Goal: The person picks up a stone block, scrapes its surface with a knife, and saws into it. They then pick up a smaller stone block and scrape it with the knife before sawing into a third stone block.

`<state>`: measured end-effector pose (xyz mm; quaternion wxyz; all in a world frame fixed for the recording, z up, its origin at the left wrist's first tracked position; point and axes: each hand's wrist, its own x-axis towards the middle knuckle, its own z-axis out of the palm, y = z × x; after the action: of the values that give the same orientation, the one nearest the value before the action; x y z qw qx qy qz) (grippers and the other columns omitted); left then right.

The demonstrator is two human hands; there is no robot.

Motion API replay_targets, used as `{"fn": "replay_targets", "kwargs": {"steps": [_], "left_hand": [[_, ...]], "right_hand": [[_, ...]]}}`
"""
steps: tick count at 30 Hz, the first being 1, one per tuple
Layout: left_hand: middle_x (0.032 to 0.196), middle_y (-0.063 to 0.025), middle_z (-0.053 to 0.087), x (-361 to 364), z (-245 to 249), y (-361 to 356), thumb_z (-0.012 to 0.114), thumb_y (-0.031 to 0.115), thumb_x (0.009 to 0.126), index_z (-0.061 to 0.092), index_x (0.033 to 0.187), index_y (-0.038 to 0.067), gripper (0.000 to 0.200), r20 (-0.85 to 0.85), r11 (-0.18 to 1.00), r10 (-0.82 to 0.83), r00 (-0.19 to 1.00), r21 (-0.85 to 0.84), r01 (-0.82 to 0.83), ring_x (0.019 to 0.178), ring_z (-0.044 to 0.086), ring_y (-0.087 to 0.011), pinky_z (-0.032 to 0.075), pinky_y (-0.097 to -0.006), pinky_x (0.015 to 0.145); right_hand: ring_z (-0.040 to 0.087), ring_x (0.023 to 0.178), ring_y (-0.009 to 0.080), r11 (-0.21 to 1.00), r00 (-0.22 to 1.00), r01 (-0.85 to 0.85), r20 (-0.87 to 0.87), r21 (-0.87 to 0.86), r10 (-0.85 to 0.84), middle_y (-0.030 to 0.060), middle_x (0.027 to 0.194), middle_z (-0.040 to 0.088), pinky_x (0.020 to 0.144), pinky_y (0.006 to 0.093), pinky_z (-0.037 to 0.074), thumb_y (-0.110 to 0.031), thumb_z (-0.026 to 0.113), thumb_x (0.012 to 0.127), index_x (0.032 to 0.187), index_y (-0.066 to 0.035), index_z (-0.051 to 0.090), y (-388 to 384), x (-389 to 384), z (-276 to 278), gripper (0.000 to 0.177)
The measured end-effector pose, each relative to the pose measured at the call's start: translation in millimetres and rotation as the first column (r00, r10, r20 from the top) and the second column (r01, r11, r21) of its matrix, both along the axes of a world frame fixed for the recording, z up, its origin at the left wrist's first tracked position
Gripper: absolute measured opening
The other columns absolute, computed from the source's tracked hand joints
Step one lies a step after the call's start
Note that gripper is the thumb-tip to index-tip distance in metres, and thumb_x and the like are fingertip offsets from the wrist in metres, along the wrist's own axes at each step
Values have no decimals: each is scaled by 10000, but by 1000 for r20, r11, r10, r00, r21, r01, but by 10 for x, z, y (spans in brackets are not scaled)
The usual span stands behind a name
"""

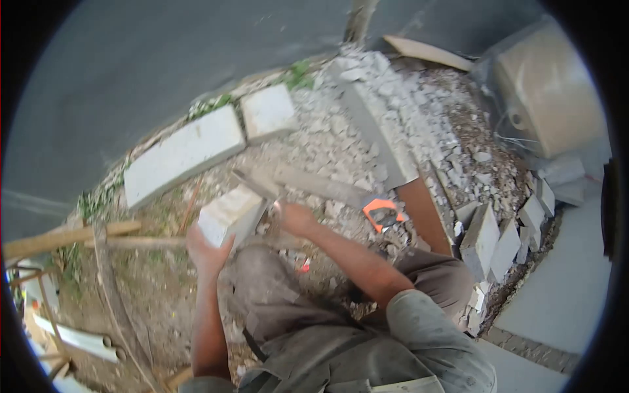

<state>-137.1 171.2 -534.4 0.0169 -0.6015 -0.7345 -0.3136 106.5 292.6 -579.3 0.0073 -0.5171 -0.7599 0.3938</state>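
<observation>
My left hand (208, 252) is closed around the near left side of a pale block (229, 213), thumb along its side. The block is tilted up in front of my knees. My right hand (296, 219) is closed on a hammer-like tool (257, 184) with a long, dusty, flat head. That head lies along the block's far upper edge, overlapping it in this view. The tool's grip is mostly hidden by my fingers. To the right of my right hand, a handsaw (383, 214) with an orange and black handle lies on the rubble, its dusty blade pointing left.
A long white block (187, 156) and a shorter one (268, 111) lie by the grey wall (164, 59). Broken chips (327, 134) cover the ground around a long grey slab (370, 121). Several blocks (483, 241) lean at right. Wooden poles (118, 298) lie at left.
</observation>
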Motion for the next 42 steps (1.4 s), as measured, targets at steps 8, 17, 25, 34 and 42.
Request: {"fn": "replay_targets", "kwargs": {"steps": [8, 17, 25, 34, 42], "left_hand": [[1403, -268, 492, -247, -99, 13, 902, 186, 560, 395, 1452, -34, 1050, 175, 996, -69, 982, -50, 79, 1331, 460, -418, 355, -483, 1120], [1378, -267, 514, -684, 105, 638, 855, 403, 684, 423, 1442, -26, 972, 153, 932, -273, 950, -203, 301, 1312, 471, -405, 356, -484, 1110], [1272, -217, 594, 143, 140, 775, 731, 490, 818, 541, 1354, -10, 758, -164, 987, 0, 986, -161, -27, 1209, 525, -408, 371, -539, 1048], [1336, -219, 589, 185, 55, 990, 536, 789, 827, 596, 1349, 67, 893, -321, 989, -80, 944, -144, 35, 1232, 538, -427, 382, -601, 1033], [1204, -181, 643, -241, -436, 1208, 630, 652, 818, 625, 1271, 68, 739, -224, 985, -170, 960, -74, 157, 1067, 607, -372, 472, -513, 873]], "right_hand": [[643, 936, 475, 990, 960, -13, -274, 137, 50, 270, 965, 666, 801, 585, 484, -321, 488, 1009, 1143, -32, 543, -337, 64, -92, 323], [609, 1130, 437, 998, 964, 49, -261, -49, -60, 265, 1175, 644, 936, 555, 473, -326, 452, 1027, 1224, -40, 558, -529, 115, 149, 363], [644, 993, 485, 972, 882, 174, -465, 157, -83, 299, 1049, 664, 860, 546, 500, -444, 409, 1038, 1282, -30, 517, -508, 235, -422, 493], [575, 1187, 455, 916, 712, 398, -648, 54, -270, 281, 1214, 633, 984, 508, 460, -414, 355, 1071, 1367, -32, 499, -292, -237, -268, 504], [589, 1156, 450, 942, 822, 333, -478, -39, -310, 259, 1249, 611, 963, 509, 467, -380, 416, 1052, 1327, -58, 516, -574, -4, 276, 435]]}}
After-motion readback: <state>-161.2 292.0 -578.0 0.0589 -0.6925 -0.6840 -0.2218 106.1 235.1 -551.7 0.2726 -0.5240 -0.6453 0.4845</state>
